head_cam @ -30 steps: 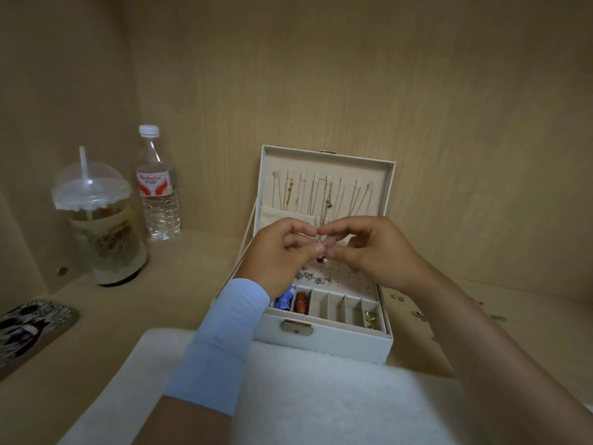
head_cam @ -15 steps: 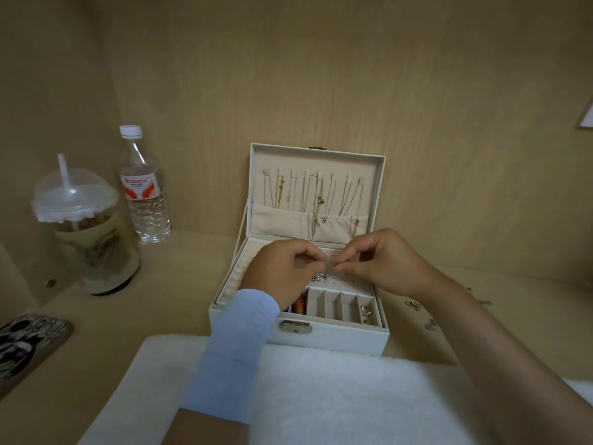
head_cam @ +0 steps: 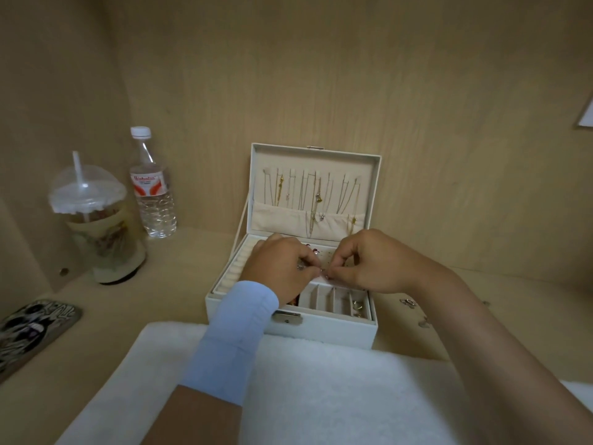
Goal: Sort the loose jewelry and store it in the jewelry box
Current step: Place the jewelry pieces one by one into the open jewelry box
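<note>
Wooden desk point(head_cam: 167, 303), jewelry box point(head_cam: 324, 329), earring point(head_cam: 324, 276) between hands point(head_cam: 279, 268) point(head_cam: 372, 264)

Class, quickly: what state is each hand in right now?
Left hand: pinching a small piece over the box; too small to identify.
Right hand: fingers curled, pinching at the same small piece.
</note>
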`<state>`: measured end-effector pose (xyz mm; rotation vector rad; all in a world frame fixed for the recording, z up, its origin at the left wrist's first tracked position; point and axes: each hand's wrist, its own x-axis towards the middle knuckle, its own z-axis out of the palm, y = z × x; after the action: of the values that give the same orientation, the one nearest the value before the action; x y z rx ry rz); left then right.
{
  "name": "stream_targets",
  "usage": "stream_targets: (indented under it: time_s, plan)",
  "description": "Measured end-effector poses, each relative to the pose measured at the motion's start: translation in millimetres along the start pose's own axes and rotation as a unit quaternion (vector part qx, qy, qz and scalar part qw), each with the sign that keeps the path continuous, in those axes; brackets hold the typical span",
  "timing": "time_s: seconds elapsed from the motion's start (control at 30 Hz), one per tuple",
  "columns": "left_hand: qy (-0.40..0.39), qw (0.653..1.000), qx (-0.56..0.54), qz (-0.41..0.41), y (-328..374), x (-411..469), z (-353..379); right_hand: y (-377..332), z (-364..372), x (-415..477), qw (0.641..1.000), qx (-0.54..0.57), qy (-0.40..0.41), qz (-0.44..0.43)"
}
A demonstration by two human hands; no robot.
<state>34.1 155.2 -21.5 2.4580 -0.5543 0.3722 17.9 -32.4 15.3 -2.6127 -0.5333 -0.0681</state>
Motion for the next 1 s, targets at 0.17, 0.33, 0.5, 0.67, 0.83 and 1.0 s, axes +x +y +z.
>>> stream_targets:
  time_s: [0.17,0.33,0.5,0.67,0.83,1.0]
  plan:
    - [-0.004,1.000,0.005,-0.004,0,1,2,4,-3,-2,0.997,0.068,-0.024,0.026]
    - [0.002,1.000,0.014,0.000,3,-1,0,5,-8,-2,0.996,0.077,-0.037,0.034]
    - [0.031,0.999,-0.018,0.014,16,-2,-2,20,-30,-5,0.991,0.117,0.067,0.017]
    - [0.002,0.998,-0.020,0.065,62,14,8,57,-62,-24,0.994,0.061,0.063,0.059]
    - [-0.098,0.991,0.049,0.076,105,39,36,95,-59,-42,0.995,-0.017,-0.039,0.095]
    - [-0.161,0.965,0.196,0.067,124,62,69,118,-39,-45,0.984,-0.037,-0.111,0.132]
